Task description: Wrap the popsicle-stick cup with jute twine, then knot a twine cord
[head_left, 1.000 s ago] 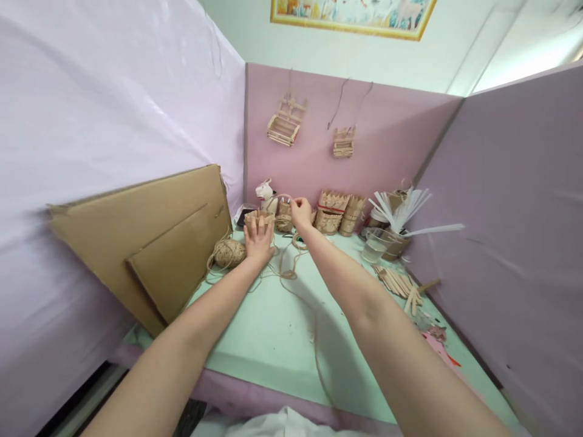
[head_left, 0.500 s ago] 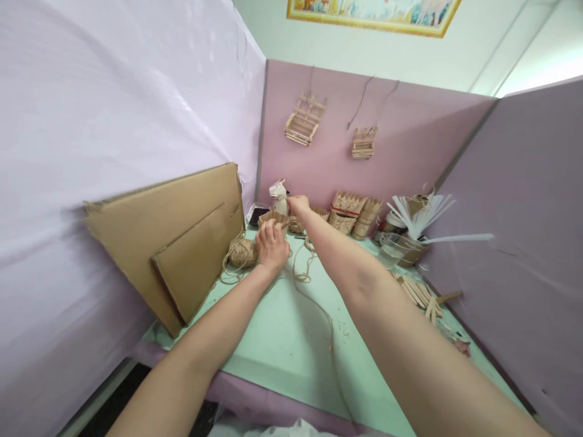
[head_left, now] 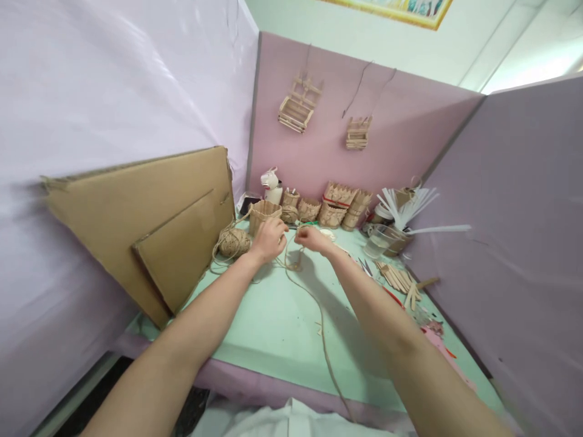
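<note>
the framed picture (head_left: 419,12) is cut off above, the right hand's (head_left: 313,238) grip too small to tell.

No words, names, numbers or signs can be read here.
</note>
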Tool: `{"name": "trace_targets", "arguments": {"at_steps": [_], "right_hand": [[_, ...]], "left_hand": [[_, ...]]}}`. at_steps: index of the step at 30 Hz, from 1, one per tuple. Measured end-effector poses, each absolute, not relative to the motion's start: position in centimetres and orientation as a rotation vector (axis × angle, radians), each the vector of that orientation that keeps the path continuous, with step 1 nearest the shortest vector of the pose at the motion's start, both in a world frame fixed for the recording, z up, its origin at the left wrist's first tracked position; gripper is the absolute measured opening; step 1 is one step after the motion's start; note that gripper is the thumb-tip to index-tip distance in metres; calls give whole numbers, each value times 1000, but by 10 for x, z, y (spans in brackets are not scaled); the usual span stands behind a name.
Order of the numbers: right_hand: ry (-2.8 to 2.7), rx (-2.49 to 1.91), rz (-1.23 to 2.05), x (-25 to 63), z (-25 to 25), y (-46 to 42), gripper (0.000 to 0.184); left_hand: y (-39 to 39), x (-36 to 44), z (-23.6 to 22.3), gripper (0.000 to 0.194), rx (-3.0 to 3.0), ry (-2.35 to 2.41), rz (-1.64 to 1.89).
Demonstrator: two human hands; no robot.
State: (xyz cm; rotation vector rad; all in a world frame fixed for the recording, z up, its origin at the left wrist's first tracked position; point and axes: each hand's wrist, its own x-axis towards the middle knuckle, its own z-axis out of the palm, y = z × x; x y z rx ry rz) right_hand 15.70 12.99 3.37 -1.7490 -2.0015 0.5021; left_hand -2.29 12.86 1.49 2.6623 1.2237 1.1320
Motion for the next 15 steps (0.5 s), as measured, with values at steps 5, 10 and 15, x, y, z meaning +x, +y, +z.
{"name": "trace_targets", "arguments": {"at_steps": [5,10,15], "right_hand": [[-2265,-1793,616,168,-1,53,23],[-2210,-1688,487,165,-19,23,12],[-1875,-1583,646,171,-19,23,12]], "left_hand": [[120,-20,7,45,2693,1053,268],[130,-19,-6,10,2603,1097,348],[141,-17,2,10,2176,1027,1037]]}}
